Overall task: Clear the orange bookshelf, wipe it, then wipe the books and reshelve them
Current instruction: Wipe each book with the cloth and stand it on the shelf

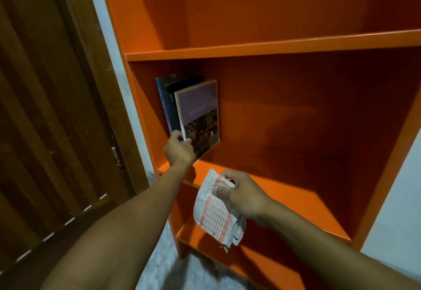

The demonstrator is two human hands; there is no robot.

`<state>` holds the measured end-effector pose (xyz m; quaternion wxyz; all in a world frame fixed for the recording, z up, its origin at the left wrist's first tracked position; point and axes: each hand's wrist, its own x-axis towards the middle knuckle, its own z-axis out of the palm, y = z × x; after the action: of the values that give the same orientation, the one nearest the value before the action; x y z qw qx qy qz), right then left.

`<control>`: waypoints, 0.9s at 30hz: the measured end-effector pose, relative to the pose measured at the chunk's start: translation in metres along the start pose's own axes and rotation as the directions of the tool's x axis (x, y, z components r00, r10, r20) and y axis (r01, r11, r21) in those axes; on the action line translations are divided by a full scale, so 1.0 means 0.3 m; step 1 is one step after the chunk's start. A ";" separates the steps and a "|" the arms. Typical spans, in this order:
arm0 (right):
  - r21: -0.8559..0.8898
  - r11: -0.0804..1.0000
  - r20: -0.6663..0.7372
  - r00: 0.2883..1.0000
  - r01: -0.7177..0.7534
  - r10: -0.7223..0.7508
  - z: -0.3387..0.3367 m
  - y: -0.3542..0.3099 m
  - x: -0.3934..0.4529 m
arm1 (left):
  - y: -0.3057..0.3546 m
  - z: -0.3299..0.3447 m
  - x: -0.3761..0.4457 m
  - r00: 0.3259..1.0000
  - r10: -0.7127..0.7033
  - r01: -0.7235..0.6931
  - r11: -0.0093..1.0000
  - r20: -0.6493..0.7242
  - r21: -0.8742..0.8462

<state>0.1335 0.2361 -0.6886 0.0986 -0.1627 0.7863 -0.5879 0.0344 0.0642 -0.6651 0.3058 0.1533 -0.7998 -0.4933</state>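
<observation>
On middle shelf, left hand (178,150) pinches book (198,116); right hand (242,193) clutches cloth (213,214).

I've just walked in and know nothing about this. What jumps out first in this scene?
The bright orange bookshelf fills most of the view, beside a dark wooden door on the left. A few books lean against the left wall of the middle compartment, and the left hand pinches the front one at its lower corner. Lower down, the right hand grips a white checked cloth with orange stripes, which hangs in front of the shelf edge.
</observation>
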 end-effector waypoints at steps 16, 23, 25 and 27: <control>0.006 1.000 0.044 0.999 0.025 -0.025 0.020 0.050 -0.032 | 0.000 -0.002 0.049 0.997 0.059 -0.051 0.988 -0.053 0.144; -0.002 1.000 0.138 0.990 -0.013 0.013 0.138 0.023 -0.091 | -0.096 -0.237 -0.066 0.925 0.375 -0.381 0.908 0.066 0.174; -0.040 0.999 0.152 0.988 -0.006 0.012 0.197 0.015 -0.103 | -0.156 -0.322 -0.119 0.923 0.376 -0.386 0.900 0.086 0.201; -0.099 0.995 0.161 0.987 0.001 0.015 0.261 0.017 -0.109 | -0.233 -0.407 -0.179 0.942 0.318 -0.334 0.916 0.104 0.222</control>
<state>0.1904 0.1798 -0.7173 0.1560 -0.2118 0.8044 -0.5326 0.1498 -0.0239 -0.7051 0.3366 0.0370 -0.8768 -0.3413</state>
